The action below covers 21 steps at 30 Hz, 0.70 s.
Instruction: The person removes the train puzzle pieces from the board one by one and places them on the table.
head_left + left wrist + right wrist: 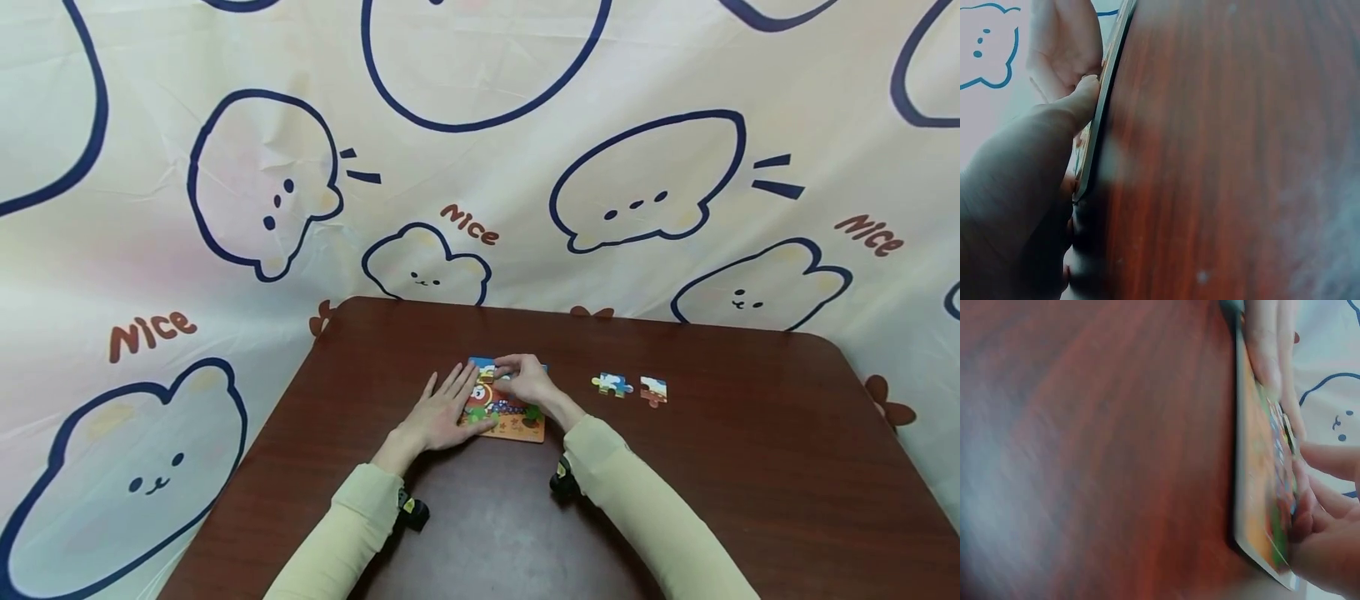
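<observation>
A colourful jigsaw puzzle board lies on the table, with an orange lower edge and a cartoon picture. My left hand rests on its left side, fingers straight and spread, the thumb along the lower part. In the left wrist view the left thumb presses at the board's edge. My right hand bends over the upper part, its thumb and fingers pinching a puzzle piece near the top; the fingers hide much of it. In the right wrist view the right fingers are low against the picture.
Two loose puzzle pieces lie to the right of the board: a blue and yellow one and a blue and brown one. The dark brown table reaches back to a cartoon-printed cloth. Each sleeve has a black wrist camera.
</observation>
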Each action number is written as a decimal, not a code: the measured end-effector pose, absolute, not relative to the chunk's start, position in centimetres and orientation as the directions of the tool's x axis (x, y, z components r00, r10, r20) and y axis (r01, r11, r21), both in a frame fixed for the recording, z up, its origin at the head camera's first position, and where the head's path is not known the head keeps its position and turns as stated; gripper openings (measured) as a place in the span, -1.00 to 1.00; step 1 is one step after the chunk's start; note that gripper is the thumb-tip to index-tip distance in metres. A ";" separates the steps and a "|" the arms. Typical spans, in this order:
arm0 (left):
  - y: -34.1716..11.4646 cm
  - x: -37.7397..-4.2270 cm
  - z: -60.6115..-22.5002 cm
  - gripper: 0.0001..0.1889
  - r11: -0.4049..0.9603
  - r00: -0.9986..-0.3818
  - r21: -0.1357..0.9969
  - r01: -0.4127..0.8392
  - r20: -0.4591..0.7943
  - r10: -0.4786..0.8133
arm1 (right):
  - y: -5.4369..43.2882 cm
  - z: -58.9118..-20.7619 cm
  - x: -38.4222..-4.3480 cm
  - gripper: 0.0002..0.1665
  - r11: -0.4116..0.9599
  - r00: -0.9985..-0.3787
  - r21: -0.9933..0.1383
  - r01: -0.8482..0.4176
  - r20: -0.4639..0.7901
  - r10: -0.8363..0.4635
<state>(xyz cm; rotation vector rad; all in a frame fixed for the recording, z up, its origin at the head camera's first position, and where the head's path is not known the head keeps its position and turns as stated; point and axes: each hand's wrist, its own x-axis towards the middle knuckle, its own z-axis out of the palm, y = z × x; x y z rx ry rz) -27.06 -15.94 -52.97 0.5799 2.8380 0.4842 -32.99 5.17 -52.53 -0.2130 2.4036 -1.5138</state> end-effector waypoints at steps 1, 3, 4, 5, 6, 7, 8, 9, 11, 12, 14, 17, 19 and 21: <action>-15.9 -27.1 -53.0 0.07 0.870 -0.902 0.353 0.344 -0.131 0.410 | 5.0 -52.6 -32.9 -0.48 0.426 -0.951 -0.904 0.031 -0.158 -0.266; -16.0 -27.2 -53.0 0.08 0.870 -0.903 0.350 0.348 -0.125 0.411 | 4.8 -52.7 -32.7 -0.48 0.400 -0.958 -0.916 0.036 -0.146 -0.248; -16.0 -27.2 -53.0 0.08 0.868 -0.903 0.354 0.349 -0.120 0.413 | 4.7 -52.7 -32.6 -0.48 0.385 -0.961 -0.922 0.040 -0.141 -0.239; -16.0 -27.2 -53.1 0.09 0.865 -0.903 0.359 0.352 -0.114 0.414 | 4.7 -52.8 -32.6 -0.48 0.372 -0.963 -0.927 0.042 -0.136 -0.231; -16.1 -27.2 -53.2 0.10 0.862 -0.902 0.366 0.351 -0.114 0.416 | 4.6 -52.9 -32.5 -0.48 0.362 -0.965 -0.931 0.044 -0.133 -0.226; -16.1 -27.2 -53.3 0.11 0.858 -0.902 0.375 0.350 -0.111 0.417 | 4.6 -52.9 -32.4 -0.49 0.355 -0.966 -0.934 0.048 -0.134 -0.222; -16.2 -27.1 -53.3 0.11 0.856 -0.902 0.378 0.353 -0.106 0.419 | 4.6 -53.0 -32.4 -0.49 0.347 -0.965 -0.936 0.053 -0.137 -0.223; -16.2 -27.1 -53.4 0.12 0.853 -0.901 0.381 0.356 -0.102 0.421 | 4.6 -53.1 -32.4 -0.48 0.341 -0.964 -0.938 0.055 -0.139 -0.226; -16.3 -27.0 -53.6 0.12 0.854 -0.901 0.380 0.357 -0.100 0.422 | 4.6 -53.3 -32.3 -0.46 0.333 -0.961 -0.941 0.063 -0.147 -0.234; -16.3 -27.0 -53.6 0.12 0.856 -0.902 0.375 0.356 -0.104 0.420 | 4.6 -53.4 -32.3 -0.45 0.331 -0.960 -0.942 0.063 -0.147 -0.238; -16.2 -27.0 -53.5 0.10 0.862 -0.904 0.360 0.357 -0.102 0.416 | 4.5 -53.5 -32.4 -0.42 0.326 -0.959 -0.944 0.051 -0.137 -0.247; -16.1 -27.1 -53.4 0.09 0.867 -0.906 0.355 0.351 -0.107 0.410 | 4.2 -53.5 -32.3 -0.37 0.342 -0.964 -0.940 0.014 -0.103 -0.243; -16.0 -27.1 -53.3 0.09 0.865 -0.906 0.358 0.351 -0.105 0.411 | 4.0 -53.6 -32.1 -0.36 0.354 -0.970 -0.935 -0.018 -0.070 -0.234; -16.0 -27.1 -53.3 0.09 0.861 -0.904 0.365 0.355 -0.101 0.415 | 3.8 -53.9 -32.0 -0.38 0.369 -0.976 -0.929 -0.036 -0.046 -0.212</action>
